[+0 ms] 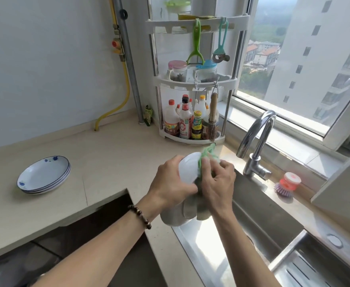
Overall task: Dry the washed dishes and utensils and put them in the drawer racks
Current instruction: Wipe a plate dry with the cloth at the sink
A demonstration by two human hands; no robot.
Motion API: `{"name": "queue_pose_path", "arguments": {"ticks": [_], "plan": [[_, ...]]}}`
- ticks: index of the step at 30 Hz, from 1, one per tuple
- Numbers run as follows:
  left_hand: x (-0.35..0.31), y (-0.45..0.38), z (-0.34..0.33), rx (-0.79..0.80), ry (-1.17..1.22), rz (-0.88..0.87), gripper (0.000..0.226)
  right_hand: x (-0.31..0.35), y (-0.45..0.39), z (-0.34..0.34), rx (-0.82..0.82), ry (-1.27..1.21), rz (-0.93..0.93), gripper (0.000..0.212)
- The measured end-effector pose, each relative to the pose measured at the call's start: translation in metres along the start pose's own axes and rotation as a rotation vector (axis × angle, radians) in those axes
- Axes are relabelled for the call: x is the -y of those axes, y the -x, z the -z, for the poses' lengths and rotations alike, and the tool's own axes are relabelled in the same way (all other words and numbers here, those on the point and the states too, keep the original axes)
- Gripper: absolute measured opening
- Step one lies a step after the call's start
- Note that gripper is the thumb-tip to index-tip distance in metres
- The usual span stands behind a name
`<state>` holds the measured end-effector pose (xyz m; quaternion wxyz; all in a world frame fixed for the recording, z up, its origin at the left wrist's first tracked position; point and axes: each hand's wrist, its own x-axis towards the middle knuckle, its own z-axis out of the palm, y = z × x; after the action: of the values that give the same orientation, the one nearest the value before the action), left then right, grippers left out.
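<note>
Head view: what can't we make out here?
- Dish: far side hidden by cloth and right hand.
- Pot under the left hand: mostly covered by wrists and cloth.
- Drawer racks: out of frame.
- Bottle labels: too small.

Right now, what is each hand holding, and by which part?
The left hand grips a small white dish by its rim, tilted on edge. The right hand holds a cloth pressed against the dish; the cloth's end hangs below.
</note>
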<state>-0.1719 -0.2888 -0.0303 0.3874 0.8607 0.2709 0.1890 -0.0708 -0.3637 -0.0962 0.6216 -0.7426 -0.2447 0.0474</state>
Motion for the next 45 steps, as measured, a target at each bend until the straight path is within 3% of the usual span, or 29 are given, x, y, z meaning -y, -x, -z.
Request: {"name": "queue_pose_path", "arguments": {"ticks": [1,3,6,7,11,13,16,18,21,24,26,29,31,34,35,39,40,43,45], "plan": [[0.001,-0.001,0.000,-0.020,0.002,0.005,0.041,0.007,0.006,-0.001,0.003,0.070,0.084,0.044],[0.001,-0.001,0.003,-0.002,-0.012,-0.018,0.043,0.009,0.004,0.000,0.037,0.101,0.081,0.047],[-0.006,0.006,0.006,0.121,-0.016,-0.137,0.058,0.002,-0.019,0.014,0.005,-0.143,-0.254,0.053],[-0.006,0.008,0.006,0.138,-0.018,-0.156,0.061,-0.002,-0.019,0.014,0.009,-0.222,-0.268,0.049],[-0.005,0.006,0.004,0.070,-0.012,-0.145,0.062,0.001,0.006,0.006,0.053,-0.172,-0.002,0.043],[-0.006,0.007,0.003,0.093,-0.017,-0.194,0.061,-0.004,0.005,0.007,0.046,-0.254,-0.120,0.042],[-0.008,0.012,0.001,0.107,0.024,-0.232,0.062,-0.012,-0.011,0.020,0.036,-0.571,-0.481,0.062],[-0.006,0.011,0.003,0.119,0.077,-0.172,0.064,-0.010,-0.016,0.028,0.004,-0.592,-0.530,0.049],[-0.003,0.000,0.011,0.289,0.224,-0.041,0.069,-0.009,-0.030,0.039,-0.026,-0.487,-0.458,0.041],[-0.009,-0.012,0.011,0.407,0.056,-0.016,0.065,-0.003,-0.038,0.041,0.133,-0.329,-0.248,0.055],[-0.011,-0.013,0.004,0.366,-0.040,-0.059,0.059,-0.001,-0.035,0.037,0.167,-0.226,-0.088,0.058],[-0.007,-0.005,-0.011,0.210,0.037,-0.060,0.054,0.008,-0.014,0.031,0.169,0.001,0.175,0.046],[-0.007,-0.001,-0.016,0.152,0.060,-0.066,0.052,0.006,-0.004,0.027,0.134,0.044,0.218,0.042],[-0.008,0.004,-0.019,0.138,0.025,-0.144,0.058,0.004,-0.017,0.031,0.094,-0.262,-0.138,0.046],[-0.008,0.005,-0.019,0.121,0.034,-0.145,0.061,0.003,-0.020,0.031,0.106,-0.304,-0.177,0.048],[-0.007,0.001,-0.015,0.064,-0.006,-0.121,0.057,0.005,0.000,0.018,0.127,-0.165,-0.011,0.038],[-0.007,0.001,-0.014,0.079,-0.037,-0.141,0.056,0.005,0.001,0.020,0.130,-0.200,-0.038,0.037],[-0.009,0.009,-0.014,0.123,-0.076,-0.223,0.063,-0.003,-0.013,0.031,0.124,-0.490,-0.341,0.032],[-0.010,0.012,-0.014,0.092,-0.017,-0.203,0.064,-0.002,-0.014,0.030,0.116,-0.435,-0.331,0.033]]}}
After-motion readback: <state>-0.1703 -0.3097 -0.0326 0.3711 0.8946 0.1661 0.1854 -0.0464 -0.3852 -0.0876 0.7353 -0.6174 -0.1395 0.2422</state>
